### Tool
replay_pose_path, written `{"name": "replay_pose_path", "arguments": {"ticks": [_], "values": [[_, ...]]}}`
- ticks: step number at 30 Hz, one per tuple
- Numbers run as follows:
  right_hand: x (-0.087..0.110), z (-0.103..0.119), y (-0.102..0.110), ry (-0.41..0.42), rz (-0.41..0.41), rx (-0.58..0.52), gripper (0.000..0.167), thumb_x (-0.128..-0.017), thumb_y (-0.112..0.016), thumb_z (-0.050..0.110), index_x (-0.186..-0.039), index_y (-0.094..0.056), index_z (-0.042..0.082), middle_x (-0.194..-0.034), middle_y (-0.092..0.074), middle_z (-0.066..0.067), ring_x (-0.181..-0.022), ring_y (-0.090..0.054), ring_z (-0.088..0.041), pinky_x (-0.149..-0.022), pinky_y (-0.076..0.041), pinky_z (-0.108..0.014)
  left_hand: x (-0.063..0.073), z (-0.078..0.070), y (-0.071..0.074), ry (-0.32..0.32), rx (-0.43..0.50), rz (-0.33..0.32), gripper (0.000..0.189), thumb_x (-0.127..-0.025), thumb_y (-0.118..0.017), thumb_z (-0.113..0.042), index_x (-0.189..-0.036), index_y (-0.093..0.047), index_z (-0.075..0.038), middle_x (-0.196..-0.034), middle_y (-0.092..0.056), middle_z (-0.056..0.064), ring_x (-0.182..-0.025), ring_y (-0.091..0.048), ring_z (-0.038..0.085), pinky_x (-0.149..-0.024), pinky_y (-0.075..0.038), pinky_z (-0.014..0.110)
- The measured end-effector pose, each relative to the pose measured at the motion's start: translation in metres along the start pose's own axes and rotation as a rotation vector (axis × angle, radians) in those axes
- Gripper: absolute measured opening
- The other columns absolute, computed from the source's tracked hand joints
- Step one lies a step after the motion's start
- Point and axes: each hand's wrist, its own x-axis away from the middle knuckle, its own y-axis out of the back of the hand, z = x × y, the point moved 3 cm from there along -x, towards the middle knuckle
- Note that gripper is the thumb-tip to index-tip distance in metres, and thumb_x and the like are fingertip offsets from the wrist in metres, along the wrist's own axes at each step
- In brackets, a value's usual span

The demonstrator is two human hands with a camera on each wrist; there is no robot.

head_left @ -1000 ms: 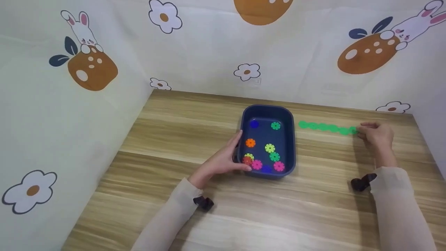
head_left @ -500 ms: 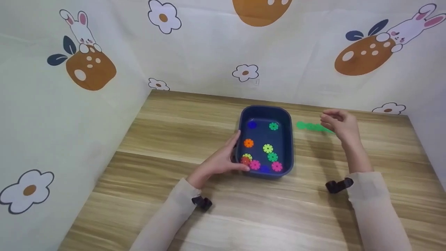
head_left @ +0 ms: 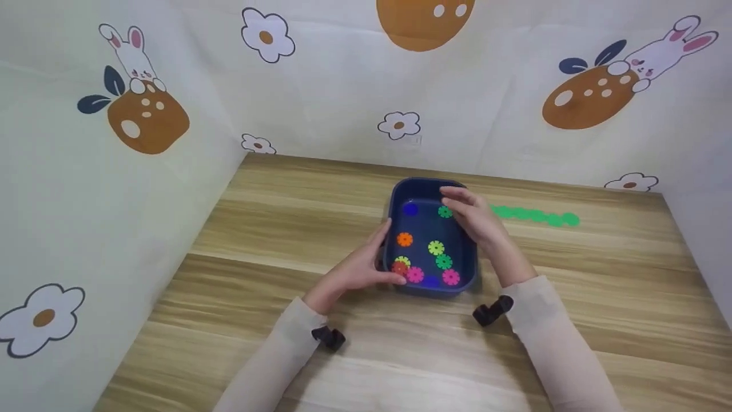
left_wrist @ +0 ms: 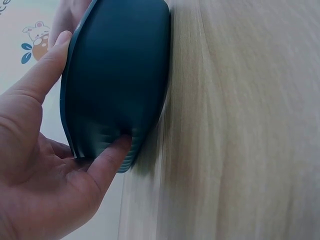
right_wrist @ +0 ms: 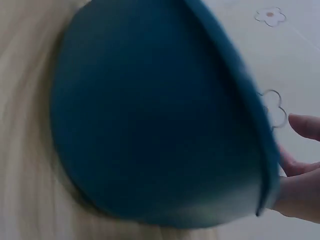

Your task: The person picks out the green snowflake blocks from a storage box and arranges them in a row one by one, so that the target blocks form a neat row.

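A dark blue plastic tub (head_left: 424, 224) stands on the table. Several notched snowflake discs lie inside, among them an orange disc (head_left: 404, 239), a yellow disc (head_left: 436, 247) and a pink disc (head_left: 450, 277). My left hand (head_left: 359, 266) holds the tub's left side, its thumb at the near rim; the left wrist view shows fingers against the outer wall (left_wrist: 120, 60). Over the tub's far right part hovers my right hand (head_left: 479, 220), fingers loosely bent, nothing seen between them. It partly covers a green disc (head_left: 444, 212). In the right wrist view the tub's wall (right_wrist: 150, 120) is blurred.
Right of the tub lies a row of linked green discs (head_left: 537, 216), its left end close behind the right hand. A patterned cloth (head_left: 320, 103) walls off the back and sides of the wooden table (head_left: 286, 217). Each wrist carries a small black camera mount (head_left: 493, 312).
My right hand has left the right end of the green disc row and moved left until it is over the tub. The left hand keeps its hold on the tub.
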Motion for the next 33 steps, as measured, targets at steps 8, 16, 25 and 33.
{"name": "replay_pose_path", "arguments": {"ticks": [8,16,25,33], "values": [[-0.016,-0.022,-0.02,-0.05,0.001,0.295,0.045,-0.105,-0.039,0.009,-0.15,-0.038,0.0,-0.158,-0.033,-0.024,-0.146,-0.032,-0.036,-0.123,-0.025,-0.048,0.007,0.007,-0.005,0.023,0.016,0.005,0.119,-0.08,-0.084,-0.03,-0.162,0.001,-0.019,-0.17,0.0,0.011,-0.155,-0.016,0.033,-0.125,-0.018,0.053],[-0.02,-0.026,-0.025,-0.032,0.048,0.404,0.041,-0.104,-0.04,0.006,-0.144,-0.044,-0.004,-0.145,-0.05,-0.026,-0.125,-0.053,-0.035,-0.11,-0.045,-0.044,0.002,0.001,-0.003,0.013,0.026,0.0,0.119,-0.08,-0.085,-0.028,-0.162,0.001,-0.02,-0.17,0.0,0.012,-0.155,-0.014,0.032,-0.126,-0.017,0.052],[-0.023,-0.029,-0.029,0.041,0.031,0.59,0.036,-0.097,-0.056,0.002,-0.132,-0.059,-0.004,-0.133,-0.061,-0.025,-0.117,-0.061,-0.034,-0.1,-0.052,-0.043,0.002,-0.001,-0.001,0.011,0.014,0.0,0.12,-0.078,-0.086,-0.032,-0.162,-0.001,-0.019,-0.17,-0.003,0.011,-0.155,-0.016,0.031,-0.125,-0.019,0.05],[-0.028,-0.033,-0.033,-0.001,0.061,0.821,0.036,-0.085,-0.073,0.003,-0.121,-0.068,0.002,-0.113,-0.066,-0.018,-0.097,-0.058,-0.024,-0.083,-0.052,-0.034,0.002,-0.001,-0.001,0.03,0.029,0.009,0.119,-0.08,-0.085,-0.029,-0.162,0.001,-0.021,-0.17,-0.001,0.01,-0.155,-0.014,0.03,-0.126,-0.018,0.049]]}}
